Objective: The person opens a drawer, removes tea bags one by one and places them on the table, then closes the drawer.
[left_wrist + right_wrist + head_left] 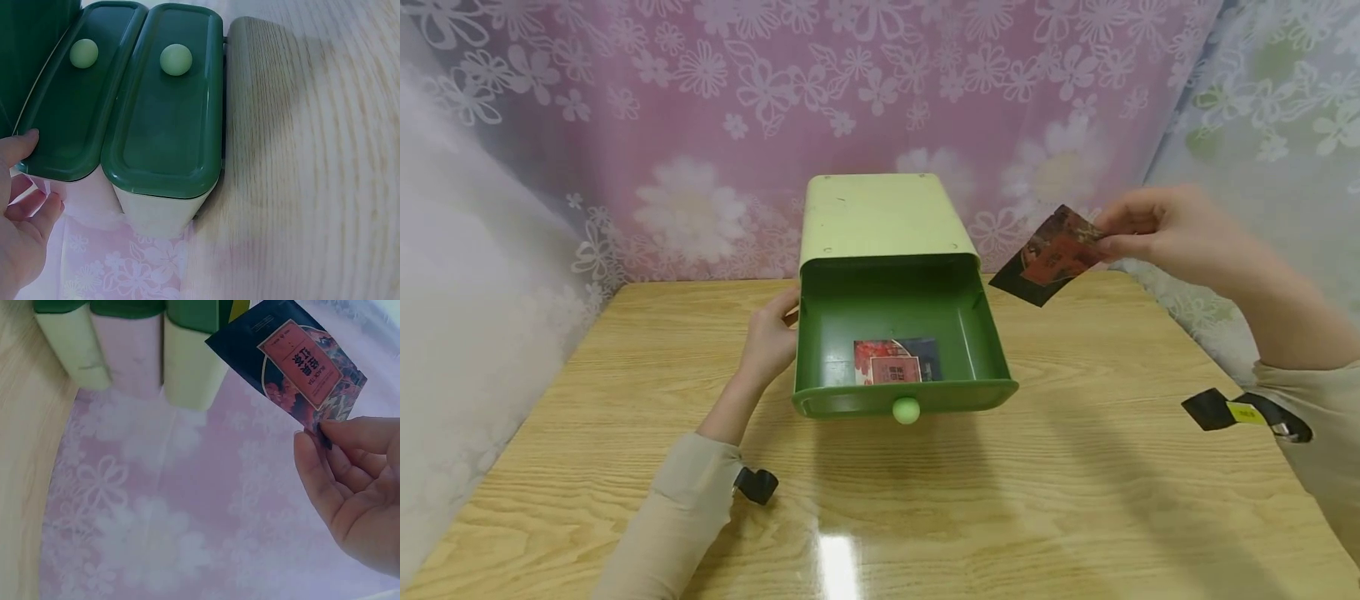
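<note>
A small drawer cabinet (880, 217) stands on the table, its green top drawer (827, 333) pulled out. One red and dark tea sachet (895, 362) lies flat inside, near the drawer front. My left hand (771, 337) holds the cabinet's left side below the open drawer; in the left wrist view one digit touches the edge of a closed green drawer front (75, 119) and other fingertips the pink side wall. Right of the cabinet, in the air, my right hand (1180, 237) pinches a second tea sachet (1052, 258) by one corner. Its printed face shows in the right wrist view.
Another closed drawer (165, 125) with a round pale knob sits at the bottom of the cabinet. Light wood table (1075, 467) lies beneath. A pink flowered curtain (715, 133) hangs close behind, with pale cloth (1292, 167) at the right.
</note>
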{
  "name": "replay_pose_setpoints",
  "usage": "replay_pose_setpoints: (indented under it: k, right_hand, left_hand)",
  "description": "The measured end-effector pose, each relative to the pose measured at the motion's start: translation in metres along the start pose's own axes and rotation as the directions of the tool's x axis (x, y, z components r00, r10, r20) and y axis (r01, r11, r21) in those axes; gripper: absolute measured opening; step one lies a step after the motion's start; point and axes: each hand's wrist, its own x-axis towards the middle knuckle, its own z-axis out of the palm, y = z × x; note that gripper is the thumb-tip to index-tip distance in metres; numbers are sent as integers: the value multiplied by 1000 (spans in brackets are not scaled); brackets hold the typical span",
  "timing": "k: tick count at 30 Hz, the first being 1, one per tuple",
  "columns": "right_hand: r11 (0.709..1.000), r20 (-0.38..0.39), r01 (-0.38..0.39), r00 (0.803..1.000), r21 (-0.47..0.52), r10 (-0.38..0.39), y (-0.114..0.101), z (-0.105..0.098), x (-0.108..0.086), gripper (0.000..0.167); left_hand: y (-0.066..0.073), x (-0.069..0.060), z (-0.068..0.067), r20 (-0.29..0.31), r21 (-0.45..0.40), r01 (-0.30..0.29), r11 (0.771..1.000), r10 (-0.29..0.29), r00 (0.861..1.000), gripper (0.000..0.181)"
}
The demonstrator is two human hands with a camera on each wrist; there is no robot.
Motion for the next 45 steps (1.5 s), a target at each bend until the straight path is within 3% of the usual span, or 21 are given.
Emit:
replay_pose_setpoints:
  k: [4,11,15,22,28,30,35,37,41,45]
  right_hand:
    - [998,27,-35,999,-55,37,18,-3,3,23]
    - [986,100,-41,993,-160,57,59,12,18,20]
    - [992,185,-50,980,-120,71,74,31,27,23]
    - [999,264,7,965,-48,6,90,71,50,16]
    - [1000,338,11,941,-20,-4,89,97,73,9]
    - [1000,372,13,928,-11,-8,87,104,80,9]
    - [1000,428,26,904,-15,-17,88,122,96,8]
    - [999,419,25,908,-25,-13,91,130,101,6]
    - [998,342,16,940,-69,8,98,147,108,12]
    - [992,274,21,962,-126,15,105,162,113,21]
  left_hand:
    - [22,-5,-2,12,12,10,1000,-11,1000,39]
    - [25,-6,-2,13,16,1,1000,-1,1000,39]
    - [23,-5,0,16,21,-1,1000,1,1000,39]
    - [-13,4,7,17,-15,4,1000,-4,1000,45]
    - [-17,3,10,10,-16,8,1000,-7,1000,45]
    - [-14,2,10,9,-23,16,1000,-16,1000,45]
    - [9,-4,9,18,-20,15,1000,-15,1000,43]
    - [18,-6,9,22,-11,13,1000,-13,1000,43]
    - [18,-5,9,14,-9,12,1000,-12,1000,46]
    - [1,-1,10,1,-33,6,999,-6,1000,48]
